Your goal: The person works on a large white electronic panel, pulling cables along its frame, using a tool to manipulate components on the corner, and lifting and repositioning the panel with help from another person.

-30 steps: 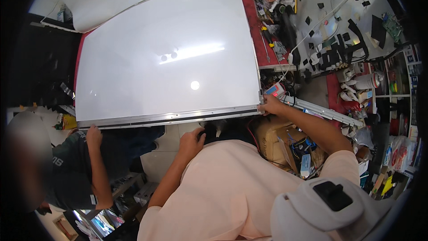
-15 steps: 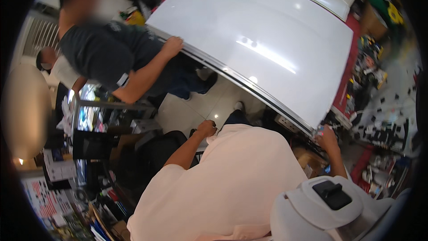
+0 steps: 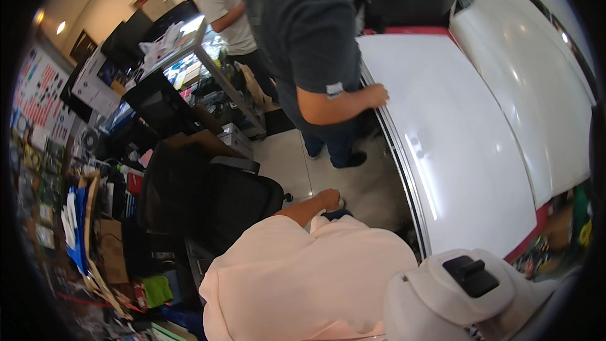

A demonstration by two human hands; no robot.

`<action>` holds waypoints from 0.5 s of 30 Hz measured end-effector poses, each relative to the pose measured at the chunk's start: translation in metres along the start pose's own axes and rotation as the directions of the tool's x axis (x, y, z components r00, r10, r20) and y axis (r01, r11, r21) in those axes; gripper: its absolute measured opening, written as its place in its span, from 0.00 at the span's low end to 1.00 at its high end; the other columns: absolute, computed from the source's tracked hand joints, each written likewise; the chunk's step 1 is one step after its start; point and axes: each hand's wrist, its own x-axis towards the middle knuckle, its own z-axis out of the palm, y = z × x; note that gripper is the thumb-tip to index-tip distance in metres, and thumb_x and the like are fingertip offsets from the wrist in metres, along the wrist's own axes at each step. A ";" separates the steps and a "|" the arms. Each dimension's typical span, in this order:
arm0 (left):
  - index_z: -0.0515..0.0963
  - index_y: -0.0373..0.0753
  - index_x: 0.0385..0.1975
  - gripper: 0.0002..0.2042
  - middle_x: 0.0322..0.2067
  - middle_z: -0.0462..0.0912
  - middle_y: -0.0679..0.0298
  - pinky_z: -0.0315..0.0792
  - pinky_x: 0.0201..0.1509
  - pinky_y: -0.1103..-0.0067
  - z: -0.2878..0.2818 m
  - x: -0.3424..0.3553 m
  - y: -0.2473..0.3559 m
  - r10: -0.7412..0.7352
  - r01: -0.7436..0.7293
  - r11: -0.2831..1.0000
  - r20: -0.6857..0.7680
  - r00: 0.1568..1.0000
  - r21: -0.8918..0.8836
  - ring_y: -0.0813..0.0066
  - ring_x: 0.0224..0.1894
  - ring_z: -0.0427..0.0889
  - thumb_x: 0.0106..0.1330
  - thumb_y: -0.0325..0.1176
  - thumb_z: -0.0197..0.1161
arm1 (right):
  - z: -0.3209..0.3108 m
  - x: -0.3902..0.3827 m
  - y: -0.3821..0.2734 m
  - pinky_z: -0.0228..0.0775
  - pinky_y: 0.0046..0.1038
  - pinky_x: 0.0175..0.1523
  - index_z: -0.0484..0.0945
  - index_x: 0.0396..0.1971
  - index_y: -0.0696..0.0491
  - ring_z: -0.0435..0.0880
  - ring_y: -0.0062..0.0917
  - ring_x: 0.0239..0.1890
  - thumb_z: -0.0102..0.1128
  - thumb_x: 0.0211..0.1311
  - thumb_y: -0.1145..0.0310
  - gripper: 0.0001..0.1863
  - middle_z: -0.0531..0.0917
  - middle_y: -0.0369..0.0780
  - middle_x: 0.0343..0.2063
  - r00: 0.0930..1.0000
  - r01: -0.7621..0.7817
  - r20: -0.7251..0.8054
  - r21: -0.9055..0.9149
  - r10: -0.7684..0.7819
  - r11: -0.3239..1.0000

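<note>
Showing left hand (image 3: 328, 201) low over the pale floor tiles (image 3: 372, 183), fingers curled inward, nothing seen in them; apart from the white panel (image 3: 467, 151). Right hand out of sight, so cannot tell its fingers. Panel lying flat at right on a red-edged surface (image 3: 527, 237), long metal-trimmed edge facing the floor strip. Second white panel (image 3: 543, 82) just beyond, cut off by the rim. Co-worker's hand (image 3: 377, 96) pressed on the panel's near corner edge, dark grey sleeve above. Packages: white flat box (image 3: 91, 85) leaning at upper left; red rectangular pack (image 3: 134, 183) and brown cardboard box (image 3: 110, 249) at left; green folded pack (image 3: 154, 290) lower left. Pale wall sheets with red and black print (image 3: 38, 88) at far left, too warped to make out. Open room: narrow floor lane only, between panel edge and black office chair (image 3: 214, 202), glass display counter (image 3: 189, 63) closing it behind. White cap (image 3: 467, 290) and pink shirt (image 3: 303, 278) blocking everything at bottom.
</note>
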 end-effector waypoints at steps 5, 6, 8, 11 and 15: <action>0.82 0.37 0.32 0.12 0.36 0.82 0.49 0.73 0.46 0.64 -0.013 0.002 -0.029 0.061 -0.064 0.993 -0.032 0.998 -0.102 0.51 0.41 0.80 0.52 0.35 0.58 | 0.018 0.102 0.016 0.69 0.29 0.44 0.70 0.50 0.62 0.77 0.29 0.38 0.60 0.50 0.75 0.24 0.76 0.44 0.41 0.980 0.196 -0.017 0.202 -0.197 0.959; 0.82 0.36 0.31 0.12 0.35 0.82 0.49 0.73 0.46 0.64 -0.004 0.012 -0.048 0.065 -0.071 0.993 -0.067 0.996 -0.091 0.51 0.40 0.80 0.52 0.34 0.58 | 0.024 0.119 0.023 0.70 0.30 0.43 0.70 0.50 0.63 0.77 0.29 0.38 0.60 0.50 0.75 0.25 0.76 0.44 0.42 0.978 0.210 -0.042 0.257 -0.207 0.943; 0.82 0.34 0.30 0.12 0.33 0.82 0.47 0.74 0.45 0.64 0.007 0.022 -0.077 0.011 -0.020 0.996 -0.102 0.995 -0.089 0.51 0.38 0.81 0.52 0.34 0.58 | 0.050 0.149 0.037 0.70 0.31 0.43 0.69 0.51 0.63 0.77 0.31 0.38 0.60 0.50 0.76 0.25 0.76 0.45 0.43 0.979 0.198 -0.112 0.361 -0.168 0.911; 0.81 0.33 0.37 0.15 0.39 0.81 0.47 0.72 0.48 0.65 0.013 0.013 -0.125 -0.172 0.172 0.983 0.004 0.985 -0.070 0.54 0.43 0.80 0.57 0.36 0.56 | 0.111 0.203 0.056 0.70 0.32 0.42 0.69 0.51 0.64 0.77 0.33 0.38 0.61 0.50 0.76 0.26 0.75 0.47 0.44 0.969 -0.034 -0.202 0.471 0.145 0.881; 0.79 0.33 0.40 0.16 0.42 0.80 0.47 0.72 0.48 0.65 0.014 -0.003 -0.173 -0.323 0.342 0.935 0.178 0.930 -0.093 0.54 0.45 0.79 0.58 0.37 0.56 | 0.228 0.226 0.104 0.69 0.21 0.43 0.70 0.50 0.61 0.78 0.20 0.37 0.56 0.54 0.79 0.20 0.80 0.41 0.35 0.866 -0.374 -0.014 0.648 0.501 0.664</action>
